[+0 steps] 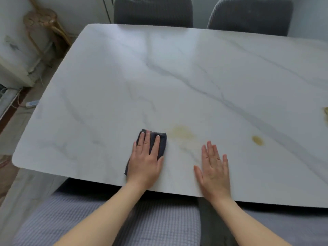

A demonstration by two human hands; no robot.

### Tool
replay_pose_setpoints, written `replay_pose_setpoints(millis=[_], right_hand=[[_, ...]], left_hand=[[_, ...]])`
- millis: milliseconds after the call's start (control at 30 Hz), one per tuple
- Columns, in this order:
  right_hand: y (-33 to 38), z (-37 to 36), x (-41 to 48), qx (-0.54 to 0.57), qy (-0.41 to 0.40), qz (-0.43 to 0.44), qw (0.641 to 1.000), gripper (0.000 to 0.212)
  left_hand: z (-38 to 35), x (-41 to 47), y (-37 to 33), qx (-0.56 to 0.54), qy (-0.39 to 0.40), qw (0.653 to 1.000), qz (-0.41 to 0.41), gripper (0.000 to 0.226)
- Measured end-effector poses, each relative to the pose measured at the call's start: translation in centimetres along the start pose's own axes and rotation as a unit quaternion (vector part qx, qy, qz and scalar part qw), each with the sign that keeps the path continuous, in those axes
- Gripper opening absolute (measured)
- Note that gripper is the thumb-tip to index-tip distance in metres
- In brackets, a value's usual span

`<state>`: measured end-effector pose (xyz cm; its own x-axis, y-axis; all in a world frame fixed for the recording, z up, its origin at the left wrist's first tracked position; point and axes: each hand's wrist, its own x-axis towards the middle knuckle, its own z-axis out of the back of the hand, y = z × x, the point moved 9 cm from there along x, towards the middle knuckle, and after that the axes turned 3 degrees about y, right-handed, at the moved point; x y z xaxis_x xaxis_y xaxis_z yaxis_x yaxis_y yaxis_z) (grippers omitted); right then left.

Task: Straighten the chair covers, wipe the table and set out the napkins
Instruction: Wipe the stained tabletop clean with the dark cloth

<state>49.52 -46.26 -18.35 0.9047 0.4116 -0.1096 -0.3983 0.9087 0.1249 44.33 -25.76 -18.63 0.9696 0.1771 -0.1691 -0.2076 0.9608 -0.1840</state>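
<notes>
A white marble-patterned table [159, 77] fills the view. My left hand [145, 160] presses flat on a folded dark grey cloth [162, 142] near the table's front edge. A faint yellowish smear [182, 133] lies just right of the cloth. A smaller yellow spot [257, 140] sits further right. My right hand [213, 167] rests flat on the bare tabletop with its fingers spread, holding nothing. Two chairs with dark grey covers [153, 12] [250, 15] stand at the far side. No napkins are in view.
A yellowish thing [325, 114] is cut off at the right edge of the table. Chair seats with light checked covers [110, 219] are below the front edge. A wicker stool [42, 23] and a power strip [32, 103] are on the floor at left.
</notes>
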Motion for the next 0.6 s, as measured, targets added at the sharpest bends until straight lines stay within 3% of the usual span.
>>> replay_pose_setpoints(millis=[67,100,133,167,267,333,400,500,600], right_hand=[[-2.3,0.2,0.1,-0.012,-0.002,-0.019,1.0,0.07],[-3.1,0.3,0.3,-0.013,-0.004,-0.026,1.0,0.071],[-3.6,0.3,0.4,-0.014,-0.004,-0.034,0.999,0.071],[-3.8,0.2,0.4,-0.017,-0.004,-0.039,0.999,0.072],[-3.6,0.1,0.5,-0.012,-0.005,-0.037,0.999,0.072],[-3.7,0.0,0.6,-0.006,-0.008,-0.035,0.999,0.072],[-3.8,-0.1,0.7,-0.003,-0.006,-0.035,0.999,0.072],[-3.8,-0.1,0.7,0.003,0.001,-0.034,0.999,0.072],[-3.8,0.1,0.8,0.018,0.011,-0.022,1.0,0.069]], left_hand=[[0.2,-0.2,1.4,0.036,-0.001,0.993,-0.114,0.059],[0.7,0.6,3.2,0.047,-0.011,0.992,-0.12,0.058],[1.5,1.9,5.9,0.036,-0.028,0.996,-0.071,0.059],[2.5,3.2,8.9,0.012,-0.054,0.998,0.028,0.059],[3.7,4.8,13.8,-0.076,-0.088,0.929,0.35,0.058],[4.0,6.3,11.3,-0.104,-0.094,0.902,0.408,0.06],[3.4,8.9,5.8,-0.09,-0.074,0.935,0.336,0.062],[1.4,10.3,-6.0,-0.046,-0.046,0.989,0.135,0.062],[-0.6,7.7,-14.0,-0.019,-0.005,1.0,-0.023,0.061]])
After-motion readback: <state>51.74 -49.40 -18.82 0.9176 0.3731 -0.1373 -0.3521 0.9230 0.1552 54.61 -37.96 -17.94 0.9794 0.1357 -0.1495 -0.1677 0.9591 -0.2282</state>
